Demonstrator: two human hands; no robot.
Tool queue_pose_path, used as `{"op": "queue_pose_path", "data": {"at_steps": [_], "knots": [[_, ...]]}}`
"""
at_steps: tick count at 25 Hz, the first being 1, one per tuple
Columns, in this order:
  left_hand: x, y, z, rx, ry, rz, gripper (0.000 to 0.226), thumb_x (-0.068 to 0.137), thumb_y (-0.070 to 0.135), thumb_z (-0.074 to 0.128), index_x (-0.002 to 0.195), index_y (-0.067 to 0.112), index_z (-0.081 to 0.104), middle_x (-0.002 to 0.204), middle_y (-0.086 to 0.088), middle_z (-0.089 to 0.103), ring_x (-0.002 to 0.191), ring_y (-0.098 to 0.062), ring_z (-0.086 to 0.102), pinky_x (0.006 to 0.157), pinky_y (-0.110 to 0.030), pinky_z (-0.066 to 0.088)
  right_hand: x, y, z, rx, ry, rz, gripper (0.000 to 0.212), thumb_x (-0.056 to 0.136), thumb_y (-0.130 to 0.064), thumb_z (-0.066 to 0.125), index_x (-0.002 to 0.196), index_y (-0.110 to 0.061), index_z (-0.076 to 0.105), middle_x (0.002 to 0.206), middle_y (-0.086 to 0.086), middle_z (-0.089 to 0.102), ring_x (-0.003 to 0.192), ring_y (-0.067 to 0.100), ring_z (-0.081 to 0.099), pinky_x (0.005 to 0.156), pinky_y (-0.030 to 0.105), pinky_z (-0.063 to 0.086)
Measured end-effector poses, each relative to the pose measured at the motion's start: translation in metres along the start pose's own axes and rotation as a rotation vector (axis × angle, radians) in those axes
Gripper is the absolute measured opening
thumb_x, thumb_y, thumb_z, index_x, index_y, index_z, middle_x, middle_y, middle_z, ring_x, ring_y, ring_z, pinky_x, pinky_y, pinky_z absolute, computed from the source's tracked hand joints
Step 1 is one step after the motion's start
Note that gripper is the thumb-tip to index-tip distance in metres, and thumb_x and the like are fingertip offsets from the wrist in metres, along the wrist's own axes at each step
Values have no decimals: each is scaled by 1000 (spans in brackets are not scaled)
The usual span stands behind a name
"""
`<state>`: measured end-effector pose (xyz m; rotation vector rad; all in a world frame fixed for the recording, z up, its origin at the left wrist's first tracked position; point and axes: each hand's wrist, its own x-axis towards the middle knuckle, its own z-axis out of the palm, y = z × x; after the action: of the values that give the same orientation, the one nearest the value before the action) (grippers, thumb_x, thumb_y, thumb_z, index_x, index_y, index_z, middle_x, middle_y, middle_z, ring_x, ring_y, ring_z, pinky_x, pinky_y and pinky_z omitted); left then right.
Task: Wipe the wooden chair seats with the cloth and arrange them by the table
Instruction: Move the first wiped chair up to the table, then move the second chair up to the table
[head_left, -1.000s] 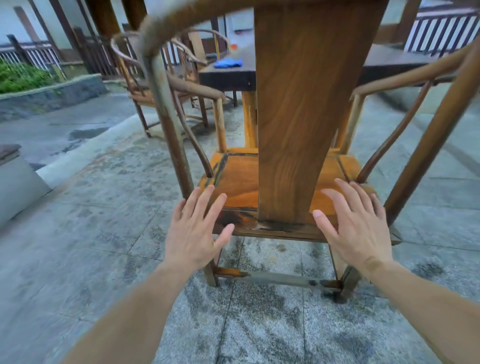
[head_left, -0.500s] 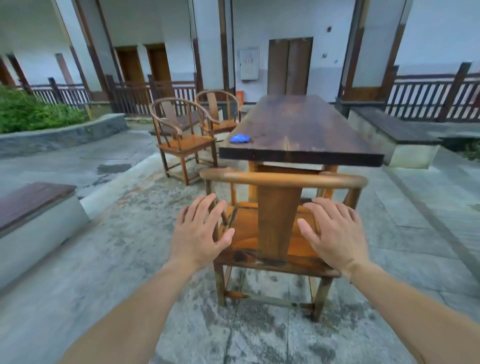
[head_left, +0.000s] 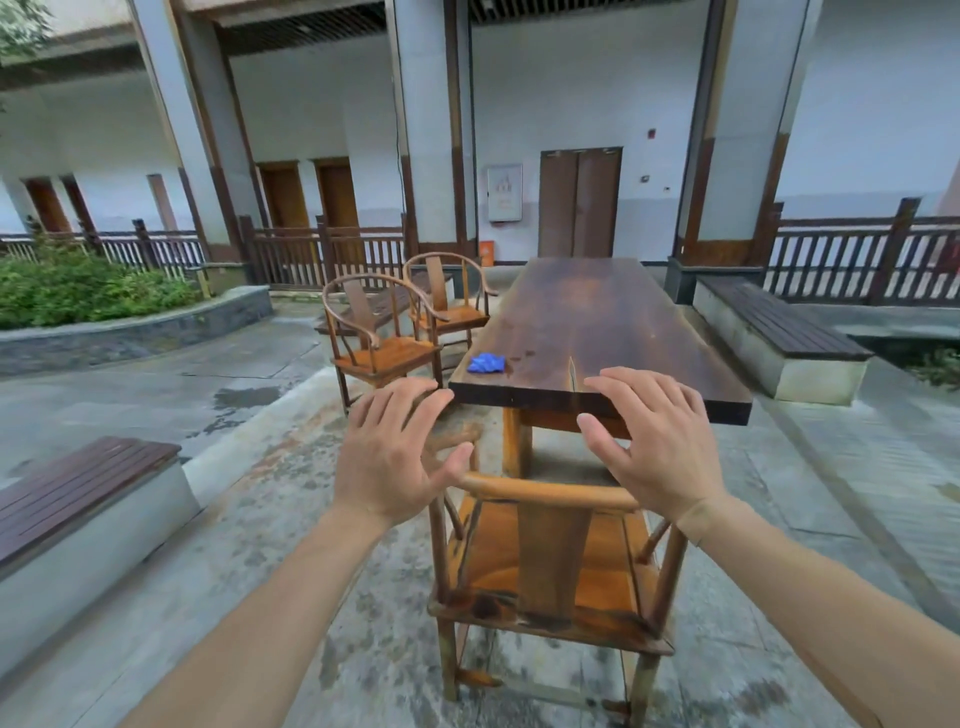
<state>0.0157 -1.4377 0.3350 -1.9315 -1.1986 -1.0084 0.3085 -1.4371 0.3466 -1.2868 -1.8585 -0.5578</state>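
1. The long dark wooden surface (head_left: 597, 332) fills the middle of the paved courtyard, its near end straight ahead of me; I judge the step in hand to be setting a chair square to that end.
2. The near chair (head_left: 545, 561) stands at the end of the surface, back toward me, its seat partly under the overhang — to finish well I would grip the curved top rail at both sides and slide it straight, legs flat on the damp paving.
3. Two more chairs (head_left: 387, 338) stand along the left side of the surface, one behind the other, angled rather than squared — my guess is they need aligning next.
4. My left hand (head_left: 395, 452) hovers spread and empty, thumb close to the rail's left end; whether it touches, I cannot tell.
5. My right hand (head_left: 649, 441) is likewise splayed, grasping nothing, above the rail's right side.
6. The blue cloth (head_left: 485, 362) lies crumpled on the surface near its left corner — within reach if a seat needs wiping.
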Motion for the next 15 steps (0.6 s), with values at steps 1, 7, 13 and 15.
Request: {"op": "queue_pose_path", "data": {"at_steps": [1, 7, 13, 15], "knots": [[10, -4, 1, 8, 25, -2, 54, 92, 54, 45, 118, 12, 68, 120, -8, 66, 114, -27, 59, 94, -42, 43, 11, 3, -1, 4, 22, -10, 47, 96, -56, 38, 121, -26, 64, 128, -3, 66, 120, 22, 59, 100, 40, 43], [47, -21, -1, 0, 66, -23, 61, 97, 59, 34, 115, 11, 68, 118, -8, 67, 112, -25, 59, 93, -38, 41, 54, 1, 4, 30, 79, -69, 44, 95, -53, 43, 118, -23, 67, 124, -2, 68, 117, 23, 60, 97, 40, 42], [56, -67, 3, -2, 92, -17, 57, 96, 57, 38, 114, 12, 69, 117, -7, 68, 109, -26, 63, 93, -39, 43, 77, -10, 24, 24, 106, -83, 46, 95, -54, 42, 118, -23, 67, 124, -1, 68, 117, 24, 60, 98, 41, 42], [56, -86, 3, 11, 96, -8, 54, 95, 56, 42, 113, 13, 69, 116, -6, 68, 108, -25, 63, 92, -39, 44, 84, -21, 34, 25, 98, -81, 47, 95, -54, 41, 119, -23, 67, 124, -1, 68, 118, 23, 60, 99, 40, 42]]}}
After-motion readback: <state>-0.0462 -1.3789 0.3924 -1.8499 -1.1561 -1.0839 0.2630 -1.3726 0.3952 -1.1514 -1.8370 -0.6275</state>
